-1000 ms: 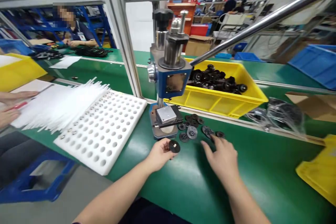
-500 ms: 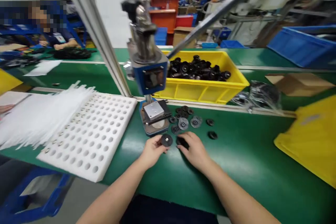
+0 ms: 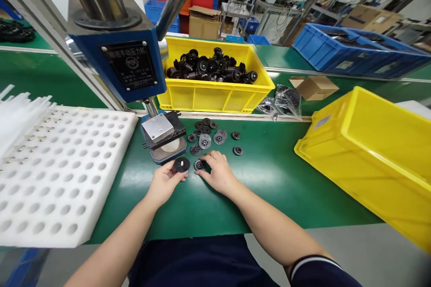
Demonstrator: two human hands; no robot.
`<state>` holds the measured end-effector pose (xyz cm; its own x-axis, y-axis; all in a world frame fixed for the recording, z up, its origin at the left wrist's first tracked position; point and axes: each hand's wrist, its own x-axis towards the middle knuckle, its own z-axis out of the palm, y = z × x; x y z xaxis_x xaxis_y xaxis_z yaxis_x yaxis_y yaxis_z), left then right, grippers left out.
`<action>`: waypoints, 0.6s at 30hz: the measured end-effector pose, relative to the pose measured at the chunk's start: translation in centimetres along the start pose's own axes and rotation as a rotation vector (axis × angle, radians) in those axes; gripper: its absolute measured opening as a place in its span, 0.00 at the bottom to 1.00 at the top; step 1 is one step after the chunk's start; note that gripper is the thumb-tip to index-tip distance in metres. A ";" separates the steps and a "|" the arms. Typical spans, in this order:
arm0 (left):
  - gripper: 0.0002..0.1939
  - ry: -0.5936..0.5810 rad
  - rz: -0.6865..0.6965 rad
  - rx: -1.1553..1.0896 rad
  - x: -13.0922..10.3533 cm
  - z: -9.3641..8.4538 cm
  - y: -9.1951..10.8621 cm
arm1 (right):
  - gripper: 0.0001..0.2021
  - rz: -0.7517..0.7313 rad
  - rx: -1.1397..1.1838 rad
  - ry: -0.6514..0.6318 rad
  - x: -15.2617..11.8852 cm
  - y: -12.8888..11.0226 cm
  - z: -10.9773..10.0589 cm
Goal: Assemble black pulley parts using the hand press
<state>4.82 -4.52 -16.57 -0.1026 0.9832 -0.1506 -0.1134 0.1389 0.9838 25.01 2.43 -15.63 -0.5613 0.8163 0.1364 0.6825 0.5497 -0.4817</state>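
Observation:
My left hand [image 3: 165, 182] is closed on the edge of a black disc [image 3: 182, 164] with a small pale pin at its middle, held just in front of the press. Close by on the right, my right hand [image 3: 218, 171] pinches a smaller dark ringed wheel [image 3: 199, 164] between thumb and fingers, at the green table. Behind the hands lie several loose black and grey wheels [image 3: 204, 141]. The blue hand press [image 3: 131, 65] stands at the back left, with a metal block [image 3: 157, 128] on a black plate over its base.
A yellow bin [image 3: 215, 96] full of black parts stands behind the wheels. On the left lies a white foam tray [image 3: 67, 166] with rows of holes and white rods. A tilted yellow bin [image 3: 370, 152] is at the right, with blue crates [image 3: 357, 51] beyond.
The camera view has swung right and moved closer to the press. Both hands keep their places near each other; the wheel at my right hand now shows more clearly.

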 end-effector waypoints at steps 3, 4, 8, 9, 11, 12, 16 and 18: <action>0.14 -0.002 0.004 -0.012 0.0 0.0 0.1 | 0.23 -0.036 0.014 -0.018 -0.1 -0.2 0.1; 0.14 -0.005 0.007 -0.009 0.0 0.0 0.1 | 0.25 -0.044 0.015 -0.016 -0.1 -0.3 0.2; 0.14 -0.013 0.014 0.010 0.0 -0.1 -0.1 | 0.26 -0.034 -0.012 0.019 -0.1 -0.5 0.6; 0.14 -0.013 0.014 0.010 0.0 -0.1 -0.2 | 0.25 -0.024 -0.024 0.023 -0.1 -0.5 0.6; 0.14 -0.014 0.014 0.005 0.0 -0.2 -0.3 | 0.22 -0.004 -0.045 0.021 0.0 -0.6 0.7; 0.14 -0.015 0.014 0.003 0.0 -0.2 -0.3 | 0.22 0.007 -0.051 0.019 0.0 -0.6 0.8; 0.15 -0.008 0.024 0.024 0.2 -0.1 -0.2 | 0.24 0.020 -0.037 0.024 0.2 -0.7 0.9; 0.14 0.012 0.034 0.028 0.2 0.2 0.1 | 0.23 -0.004 -0.014 0.030 0.2 -0.6 0.9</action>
<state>4.97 -4.31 -16.50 -0.1173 0.9860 -0.1182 -0.0819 0.1090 0.9907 24.04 2.09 -16.05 -0.5497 0.8189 0.1648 0.6869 0.5554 -0.4686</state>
